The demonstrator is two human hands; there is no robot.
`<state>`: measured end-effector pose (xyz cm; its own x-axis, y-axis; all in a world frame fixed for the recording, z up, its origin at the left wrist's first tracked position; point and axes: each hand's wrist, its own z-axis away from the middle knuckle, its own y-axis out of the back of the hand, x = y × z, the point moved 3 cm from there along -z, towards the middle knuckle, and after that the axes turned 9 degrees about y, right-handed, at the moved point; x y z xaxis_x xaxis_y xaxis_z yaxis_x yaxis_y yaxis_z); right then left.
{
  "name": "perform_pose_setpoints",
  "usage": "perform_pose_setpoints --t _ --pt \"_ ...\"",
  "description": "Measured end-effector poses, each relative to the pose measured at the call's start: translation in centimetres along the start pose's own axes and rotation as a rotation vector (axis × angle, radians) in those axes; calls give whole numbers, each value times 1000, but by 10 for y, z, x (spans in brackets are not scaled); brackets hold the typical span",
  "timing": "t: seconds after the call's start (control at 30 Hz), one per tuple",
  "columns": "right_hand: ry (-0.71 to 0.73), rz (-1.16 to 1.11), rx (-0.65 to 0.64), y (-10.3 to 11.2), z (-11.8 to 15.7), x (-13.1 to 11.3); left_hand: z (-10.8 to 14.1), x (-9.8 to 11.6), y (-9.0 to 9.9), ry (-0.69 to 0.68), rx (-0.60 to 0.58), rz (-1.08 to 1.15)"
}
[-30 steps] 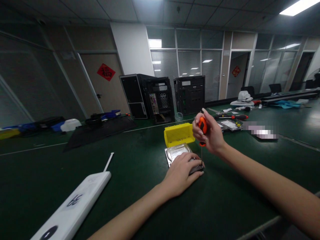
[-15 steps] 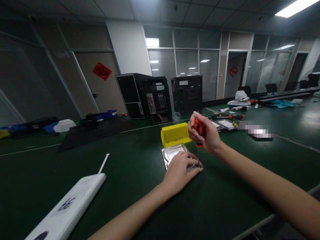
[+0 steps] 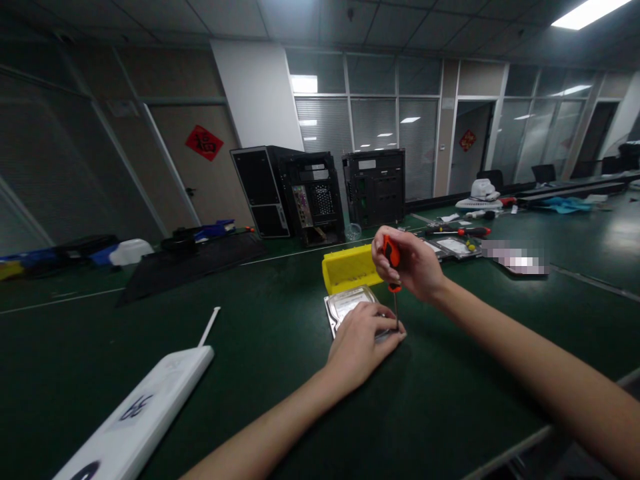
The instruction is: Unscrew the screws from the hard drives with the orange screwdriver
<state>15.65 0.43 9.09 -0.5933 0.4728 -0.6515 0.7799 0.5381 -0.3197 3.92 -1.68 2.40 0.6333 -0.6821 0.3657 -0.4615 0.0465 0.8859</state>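
A silver hard drive (image 3: 345, 303) lies on the green table, its right part covered by my left hand (image 3: 364, 340), whose fingers hold it down near the right corner. My right hand (image 3: 407, 263) is closed round the orange and black handle of a screwdriver (image 3: 391, 252). The shaft points down, and its tip meets the drive's right edge beside my left fingertips; the exact contact spot is hidden. Just behind the drive stands a yellow bin (image 3: 347, 270) with small things in it, too small to name.
Black computer cases (image 3: 375, 187) stand at the back. More drives (image 3: 457, 248) and a red-black screwdriver (image 3: 473, 232) lie at the right. A long white object (image 3: 145, 407) is at the front left, and a black mat (image 3: 185, 267) behind it.
My right hand has moved slightly left, and the screwdriver's handle leans a little more to the left. My left hand and the drive stay in place.
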Motion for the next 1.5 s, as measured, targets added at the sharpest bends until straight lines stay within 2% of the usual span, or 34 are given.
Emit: perform_pose_setpoints --t 0.23,0.5,0.9,1.17,1.37,1.5 --pt "-38 -3 -14 7 -2 1 1 0 0 0 1 -7" --pt "-68 -74 24 1 1 1 1 -1 -2 -15 4 -17" --pt "-141 -138 28 3 -1 3 2 -1 0 -11 -10 -19" --pt "-186 -179 -28 1 1 2 1 -2 0 -11 -10 -14" --pt "-188 -123 -91 -2 1 1 1 0 1 -6 -26 -19" --pt "-213 -134 -56 0 -1 2 1 1 1 -34 -24 -45"
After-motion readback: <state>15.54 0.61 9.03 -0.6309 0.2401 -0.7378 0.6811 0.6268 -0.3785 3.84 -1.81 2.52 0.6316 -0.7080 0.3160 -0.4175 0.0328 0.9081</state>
